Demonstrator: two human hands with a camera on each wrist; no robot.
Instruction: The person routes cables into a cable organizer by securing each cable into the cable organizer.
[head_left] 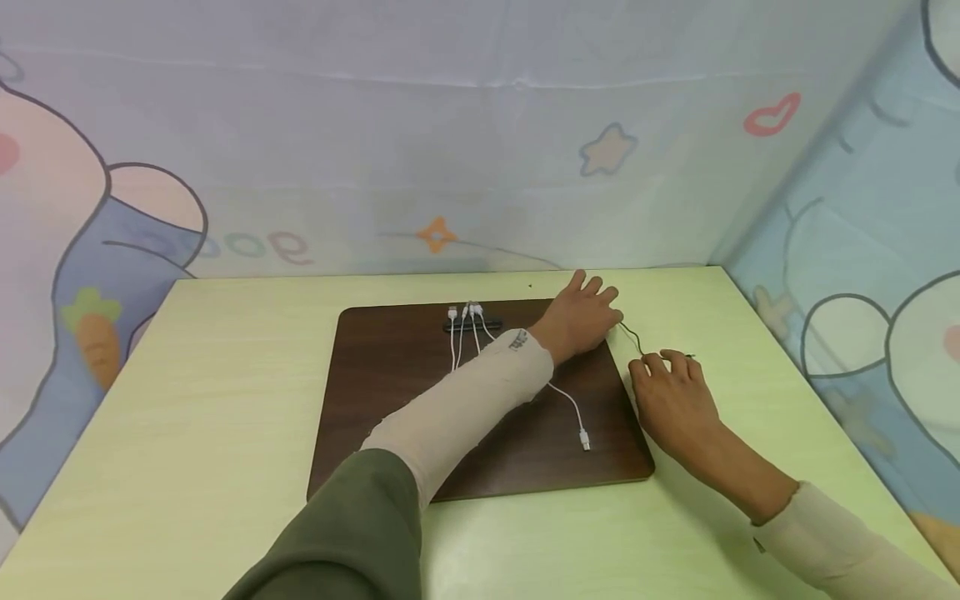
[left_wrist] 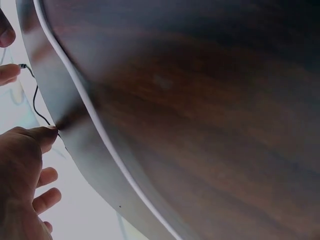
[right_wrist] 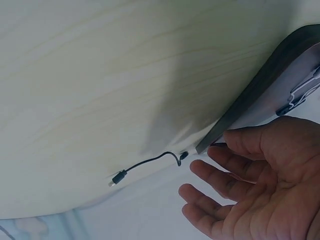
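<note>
A thin black cable [head_left: 632, 335] runs between the two hands beside the dark brown board [head_left: 390, 400]. My left hand [head_left: 577, 319] reaches over the board's far right corner; in the left wrist view its thumb and forefinger pinch one part of the cable [left_wrist: 35, 102], the other fingers spread. Lower on the right side, my right hand [head_left: 678, 400] has its thumb and forefinger together on the cable by the board's edge; the exact contact is partly hidden. In the right wrist view, a black plug [right_wrist: 119, 177] with a light tip lies past the fingers.
Several white cables [head_left: 452, 333] with plugs are held in a black cable clip [head_left: 491, 323] at the board's far side. One white USB plug [head_left: 585, 439] lies toward its near right. The board rests on a pale yellow table [head_left: 225, 375], with a printed cloth [head_left: 480, 167] behind.
</note>
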